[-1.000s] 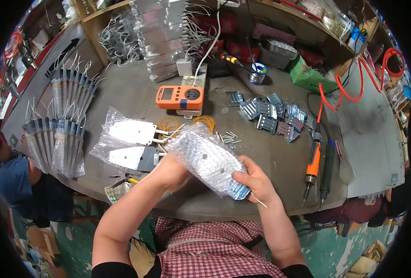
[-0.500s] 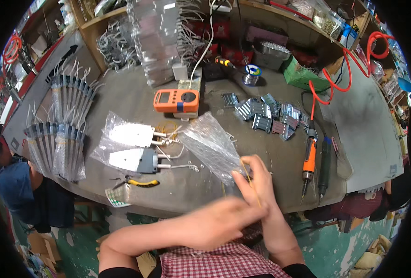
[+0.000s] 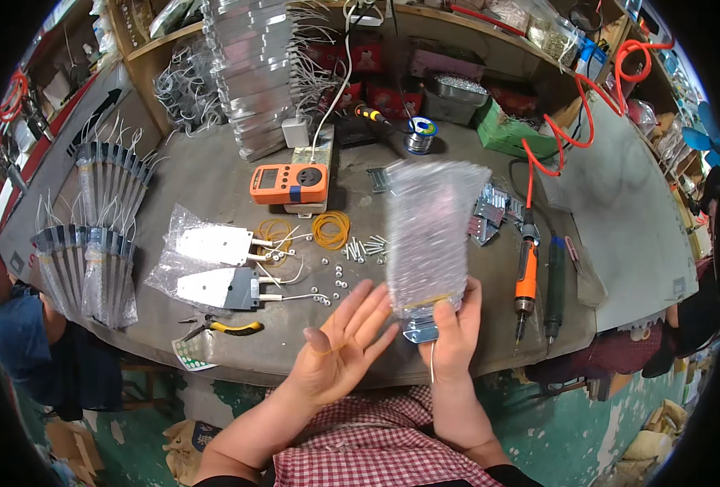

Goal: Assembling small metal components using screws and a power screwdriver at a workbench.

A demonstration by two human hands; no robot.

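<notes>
Since a moment ago, the bubble-wrapped bundle (image 3: 430, 235) is standing upright instead of lying low across the bench edge, and the left hand (image 3: 339, 341) is coming off it. That hand is hanging open just beside the wrap, fingers spread, with what looks like a thin rubber band across the palm. The right hand (image 3: 451, 329) is clamping the bundle's lower end, where a band is cinching the wrap and a blue-grey metal piece (image 3: 419, 331) is poking out with a thin wire trailing down. Behind it, loose screws (image 3: 360, 247) and yellow rubber bands (image 3: 331, 229) are lying on the grey bench (image 3: 214, 174), near an orange meter (image 3: 289, 183). Held one-handed by its base, the bundle is looking top-heavy to me; a slack grip could be letting it tip onto the screws, or the metal piece slide out below
</notes>
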